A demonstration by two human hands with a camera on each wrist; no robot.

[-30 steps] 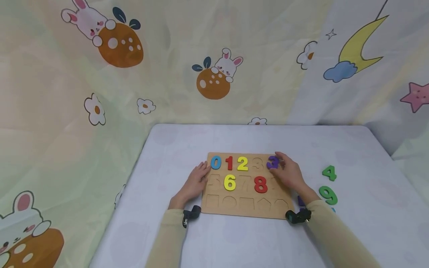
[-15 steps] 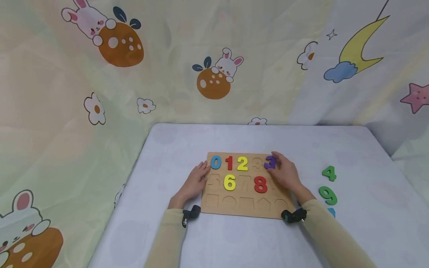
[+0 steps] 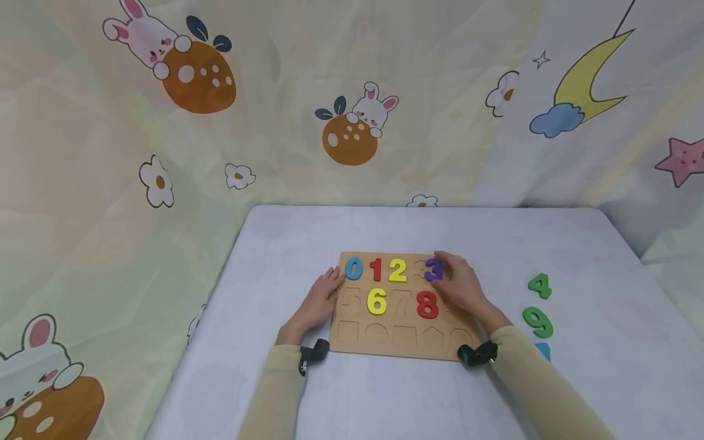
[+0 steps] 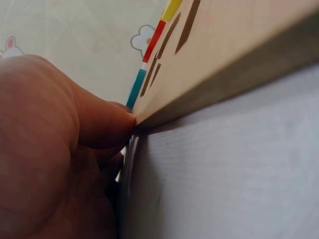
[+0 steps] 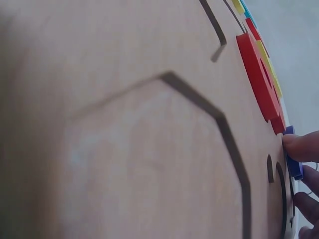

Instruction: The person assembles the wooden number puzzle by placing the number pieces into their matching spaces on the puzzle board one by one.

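A wooden number puzzle board (image 3: 385, 351) lies on the table, with blue 0, red 1, yellow 2, yellow 6 (image 3: 376, 301) and red 8 (image 3: 427, 305) pieces on it. My right hand (image 3: 464, 288) pinches a purple number 3 piece (image 3: 433, 269) between thumb and fingers, over the right side of the 3-shaped recess (image 3: 420, 269). In the right wrist view, the thumb (image 5: 301, 147) presses the edge of the purple piece, close to the board. Along the board's left edge rests my left hand (image 3: 315, 302), its thumb (image 4: 107, 124) touching the edge in the left wrist view.
To the right of the board lie a green 4 (image 3: 540, 286), a green 9 (image 3: 538, 322) and a blue piece (image 3: 543, 351) partly hidden by the right sleeve. A patterned cloth (image 3: 440, 153) hangs behind the white table (image 3: 308, 232).
My right hand has slid left across the board's top row with the purple 3, bringing it over its recess's right side. The left hand has stayed at the board's edge.
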